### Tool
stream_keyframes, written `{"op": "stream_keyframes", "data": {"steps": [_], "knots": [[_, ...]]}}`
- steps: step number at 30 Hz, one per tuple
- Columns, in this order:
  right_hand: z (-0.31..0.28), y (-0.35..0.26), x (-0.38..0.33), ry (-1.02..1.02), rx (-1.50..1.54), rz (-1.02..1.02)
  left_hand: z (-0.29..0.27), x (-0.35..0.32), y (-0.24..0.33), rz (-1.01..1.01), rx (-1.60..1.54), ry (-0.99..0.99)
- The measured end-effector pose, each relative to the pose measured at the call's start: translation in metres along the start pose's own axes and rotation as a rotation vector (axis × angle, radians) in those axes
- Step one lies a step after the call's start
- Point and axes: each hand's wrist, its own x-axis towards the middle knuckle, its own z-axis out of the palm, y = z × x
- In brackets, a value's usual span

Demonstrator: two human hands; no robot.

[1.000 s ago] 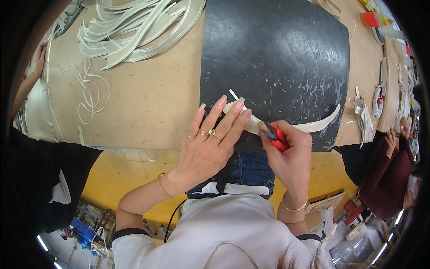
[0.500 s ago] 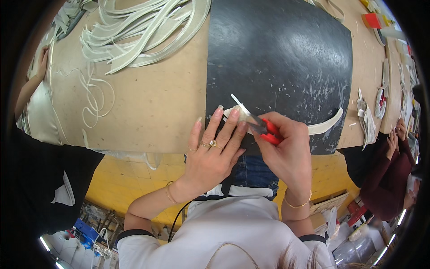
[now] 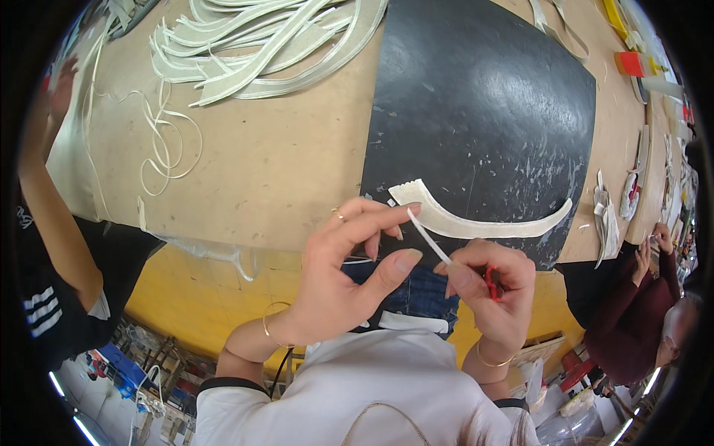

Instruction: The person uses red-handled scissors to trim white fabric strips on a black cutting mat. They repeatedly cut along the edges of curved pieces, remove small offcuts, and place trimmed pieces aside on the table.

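My right hand (image 3: 494, 286) is closed, pinching a narrow white strip (image 3: 429, 236) between thumb and forefinger. Red-handled scissors (image 3: 491, 283) are tucked in the same palm, mostly hidden by the fingers. My left hand (image 3: 349, 260) is open, thumb apart from the bent fingers. Its forefinger tip lies at the strip's upper end; whether they touch I cannot tell. Just beyond both hands, a curved cream fabric piece (image 3: 476, 225) lies flat on the black mat (image 3: 476, 111), wide at its left end and tapering to the right.
A pile of pale curved strips (image 3: 260, 56) lies at the far left of the tan table (image 3: 275, 163), with a loose thin white cord (image 3: 160, 141) nearby. Fabric scraps (image 3: 606, 215) and a red-and-yellow container (image 3: 632, 64) are on the right. Other people's arms (image 3: 56, 208) show at both sides.
My left hand has lifted off the cream piece, its thumb now spread. The right hand has drawn the scissors back into its palm and moved toward me, now pinching the white strip.
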Motion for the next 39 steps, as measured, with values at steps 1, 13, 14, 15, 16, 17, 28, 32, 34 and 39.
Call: {"op": "stream_keyframes", "data": {"steps": [1, 13, 14, 15, 16, 17, 28, 32, 34, 39], "knots": [[0.000, -0.001, -0.001, -0.012, 0.044, -0.004, -0.001, 0.002, 0.002, -0.093, -0.151, -0.042], [0.018, 0.020, 0.013, 0.168, -0.513, -0.025, 0.002, 0.056, -0.014, 0.265, 0.489, 0.193], [0.020, 0.020, 0.015, 0.193, -0.526, -0.028, 0.002, 0.058, -0.016, 0.254, 0.489, 0.183], [0.020, 0.020, 0.017, 0.198, -0.525, -0.003, 0.002, 0.060, -0.017, 0.242, 0.488, 0.172], [0.020, 0.019, 0.018, 0.201, -0.524, 0.019, 0.003, 0.061, -0.018, 0.227, 0.480, 0.175], [0.020, 0.018, 0.019, 0.202, -0.522, 0.038, 0.003, 0.062, -0.019, 0.214, 0.473, 0.179], [0.020, 0.012, 0.025, 0.189, -0.550, 0.124, 0.002, 0.063, -0.022, 0.186, 0.427, 0.180], [0.021, 0.010, 0.026, 0.190, -0.554, 0.159, 0.001, 0.063, -0.022, 0.216, 0.450, 0.174], [0.022, 0.010, 0.026, 0.196, -0.559, 0.151, 0.000, 0.062, -0.022, 0.215, 0.458, 0.162], [0.023, 0.007, 0.028, 0.195, -0.613, 0.139, 0.000, 0.061, -0.023, 0.210, 0.436, 0.141]]}}
